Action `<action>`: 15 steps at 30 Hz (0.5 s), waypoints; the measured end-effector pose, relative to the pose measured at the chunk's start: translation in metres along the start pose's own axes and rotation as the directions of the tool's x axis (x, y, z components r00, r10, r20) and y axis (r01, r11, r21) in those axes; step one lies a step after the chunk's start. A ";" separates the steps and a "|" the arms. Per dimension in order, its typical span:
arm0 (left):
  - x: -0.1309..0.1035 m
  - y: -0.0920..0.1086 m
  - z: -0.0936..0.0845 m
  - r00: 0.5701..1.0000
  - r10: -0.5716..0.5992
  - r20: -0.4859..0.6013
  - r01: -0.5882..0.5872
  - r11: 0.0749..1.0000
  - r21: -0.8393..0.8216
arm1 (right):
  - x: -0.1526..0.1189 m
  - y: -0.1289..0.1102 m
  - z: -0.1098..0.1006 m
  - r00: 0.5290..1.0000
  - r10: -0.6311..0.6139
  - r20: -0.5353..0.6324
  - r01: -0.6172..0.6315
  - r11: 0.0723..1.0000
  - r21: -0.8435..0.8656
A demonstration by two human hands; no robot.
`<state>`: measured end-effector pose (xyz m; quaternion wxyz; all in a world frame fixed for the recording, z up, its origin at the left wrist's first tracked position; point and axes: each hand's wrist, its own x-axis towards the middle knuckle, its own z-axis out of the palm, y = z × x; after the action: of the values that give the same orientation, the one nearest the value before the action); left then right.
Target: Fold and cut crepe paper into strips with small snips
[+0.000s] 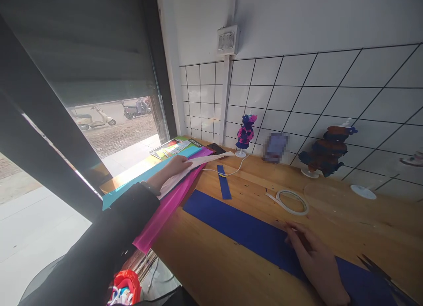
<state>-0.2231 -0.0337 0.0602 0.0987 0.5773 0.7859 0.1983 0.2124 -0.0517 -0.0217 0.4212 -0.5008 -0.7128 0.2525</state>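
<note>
While my left hand (pixel 178 166) lies on the white sheet (pixel 202 163) over the pink sheet (pixel 172 209), I cannot tell whether its fingers grip. My right hand (pixel 312 251), thumb and fingertips close together, is over the long blue strip (pixel 238 224) on the wooden table (pixel 191 266); whether it pinches anything, I cannot tell.

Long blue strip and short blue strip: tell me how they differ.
The long blue strip is wider and longer than the short blue strip. The right hand is over the long blue strip, none over the short blue strip. Both lie on the wooden table.
</note>
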 end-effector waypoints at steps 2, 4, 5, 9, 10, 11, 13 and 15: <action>0.014 -0.015 0.003 0.999 -0.039 -0.027 0.040 0.999 0.027 | 0.000 0.000 0.000 1.000 -0.001 0.012 0.001 1.000 -0.005; 0.023 -0.029 0.007 0.996 -0.070 -0.053 0.072 0.996 0.045 | 0.000 0.001 0.001 1.000 0.005 0.025 -0.005 1.000 -0.007; 0.026 -0.036 0.009 0.995 -0.081 -0.064 0.084 0.995 0.050 | 0.001 0.001 0.001 1.000 0.009 0.029 -0.009 1.000 -0.008; 0.029 -0.054 0.018 0.993 -0.088 -0.078 0.093 0.994 0.061 | 0.001 0.004 0.001 0.999 0.001 0.033 -0.001 1.000 0.007; 0.028 -0.056 0.020 0.994 -0.076 -0.081 0.082 0.995 0.065 | 0.002 0.005 0.001 0.999 -0.004 0.036 0.004 1.000 0.006; 0.027 -0.057 0.023 0.994 -0.058 -0.089 0.064 0.995 0.070 | 0.002 0.006 0.001 0.999 -0.007 0.035 0.007 1.000 0.003; 0.023 -0.055 0.026 0.994 0.003 -0.109 0.006 0.996 0.088 | 0.002 0.006 0.001 0.999 -0.013 0.038 0.014 1.000 -0.011; 0.020 -0.050 0.031 0.990 0.089 -0.106 -0.078 0.991 0.107 | 0.002 0.005 0.001 0.999 -0.019 0.040 0.020 1.000 -0.021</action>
<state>-0.2610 -0.0219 0.0128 0.0170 0.6022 0.7744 0.1933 0.2137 -0.0477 -0.0254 0.4040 -0.4934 -0.7285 0.2504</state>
